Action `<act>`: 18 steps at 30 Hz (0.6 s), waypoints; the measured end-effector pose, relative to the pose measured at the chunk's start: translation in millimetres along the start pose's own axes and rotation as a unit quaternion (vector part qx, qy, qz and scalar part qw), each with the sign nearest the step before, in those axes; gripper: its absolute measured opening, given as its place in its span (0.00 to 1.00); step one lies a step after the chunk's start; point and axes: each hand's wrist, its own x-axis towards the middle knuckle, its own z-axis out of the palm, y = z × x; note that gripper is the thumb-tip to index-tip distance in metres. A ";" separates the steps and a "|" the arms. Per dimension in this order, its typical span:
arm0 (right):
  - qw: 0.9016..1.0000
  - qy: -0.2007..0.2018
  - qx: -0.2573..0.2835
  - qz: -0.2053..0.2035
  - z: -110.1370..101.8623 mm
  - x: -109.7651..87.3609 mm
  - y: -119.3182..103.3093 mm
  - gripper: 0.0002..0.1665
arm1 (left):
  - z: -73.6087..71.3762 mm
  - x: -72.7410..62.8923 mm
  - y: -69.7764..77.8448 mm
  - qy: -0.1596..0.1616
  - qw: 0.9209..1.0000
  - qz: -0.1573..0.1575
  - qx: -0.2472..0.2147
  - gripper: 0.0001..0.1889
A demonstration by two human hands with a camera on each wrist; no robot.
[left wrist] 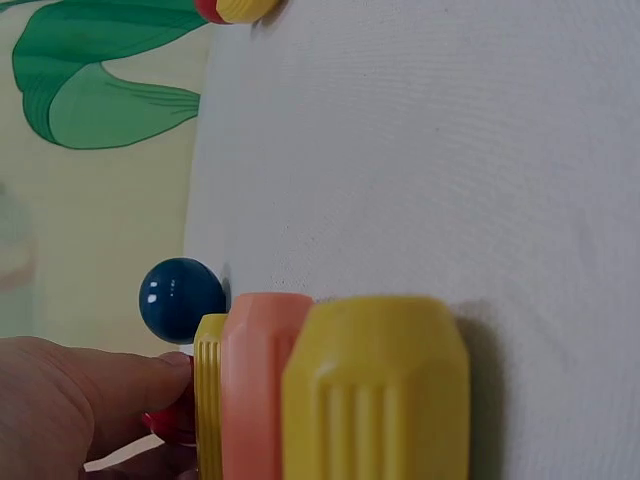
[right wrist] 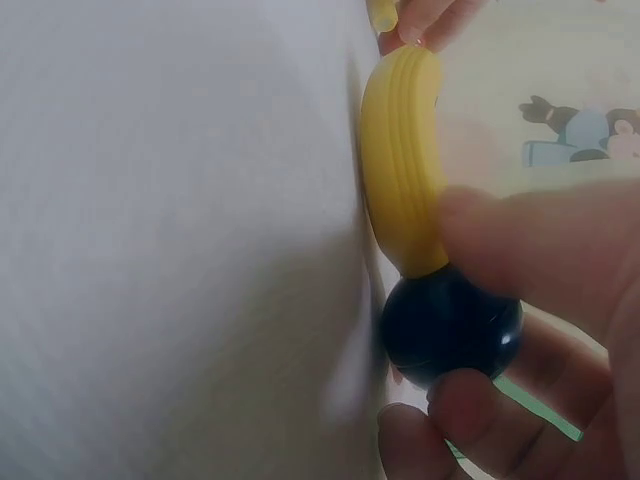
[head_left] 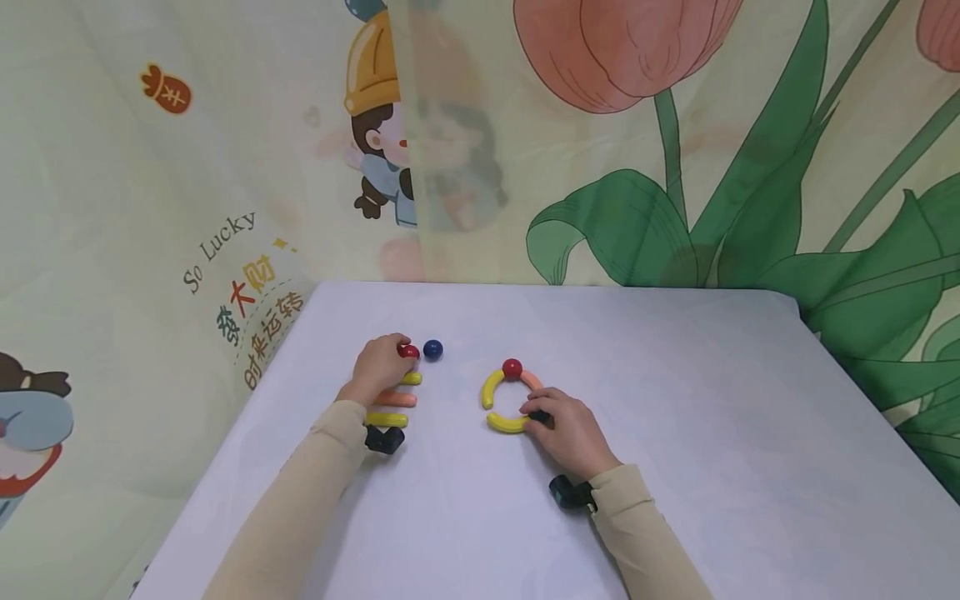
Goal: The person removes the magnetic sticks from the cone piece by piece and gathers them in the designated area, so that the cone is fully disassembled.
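The dark blue ball (right wrist: 450,330) meets the curved yellow bar (head_left: 507,424) at its right end — my right hand (head_left: 567,431) grips it. My left hand (head_left: 379,367) pinches a red ball (head_left: 410,352) — a second blue ball (head_left: 432,350) sits just beside.

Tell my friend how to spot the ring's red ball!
On the white table, find the ring of curved pieces by the right hand. The red ball is on its far side, between a yellow piece and an orange piece. The left hand holds the other red ball; this one's untouched.
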 end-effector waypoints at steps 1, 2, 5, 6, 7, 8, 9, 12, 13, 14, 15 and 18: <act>1.000 0.003 -0.004 -0.002 0.3 0.2 0.5 0.14 | 0.4 0.2 -0.5 0.001 1.000 -0.001 -0.001 0.24; 1.000 0.007 -0.007 -0.003 0.6 0.4 1.1 0.15 | 0.2 0.0 -0.9 0.002 1.000 0.000 -0.002 0.24; 1.000 0.015 -0.008 -0.007 1.2 0.8 1.9 0.17 | -1.0 -0.4 -1.5 0.007 1.000 0.003 -0.003 0.24; 1.000 0.016 -0.008 -0.006 1.3 0.9 2.0 0.17 | -1.7 -0.6 -1.5 0.008 1.000 0.004 -0.004 0.24; 1.000 0.018 -0.009 -0.006 1.3 0.9 2.1 0.17 | -2.4 -1.0 -1.3 0.009 1.000 0.004 -0.007 0.24; 1.000 0.019 -0.009 -0.007 1.2 1.1 2.1 0.17 | -3.2 -1.6 -1.1 0.011 1.000 0.005 -0.009 0.24; 1.000 0.022 -0.009 -0.009 1.0 1.1 1.9 0.17 | -3.6 -2.1 -0.5 0.015 1.000 0.005 -0.011 0.24; 0.999 0.028 -0.011 -0.010 0.1 1.3 1.4 0.17 | -2.2 -4.2 0.9 0.050 0.998 0.021 -0.007 0.23; 0.999 0.030 -0.011 -0.010 -0.1 1.1 0.9 0.17 | -0.5 -5.7 1.5 0.071 0.997 0.033 -0.004 0.22; 0.999 0.032 -0.010 -0.010 -0.2 1.2 0.4 0.17 | 1.9 -7.4 2.6 0.095 0.994 0.047 0.000 0.21; 0.999 0.034 -0.009 -0.008 -0.5 1.0 -0.3 0.16 | 5.0 -9.3 4.3 0.124 0.990 0.065 0.004 0.20; 0.999 0.040 -0.009 0.001 -0.9 0.9 -2.3 0.16 | 18.5 -17.5 13.2 0.196 0.973 0.120 0.005 0.16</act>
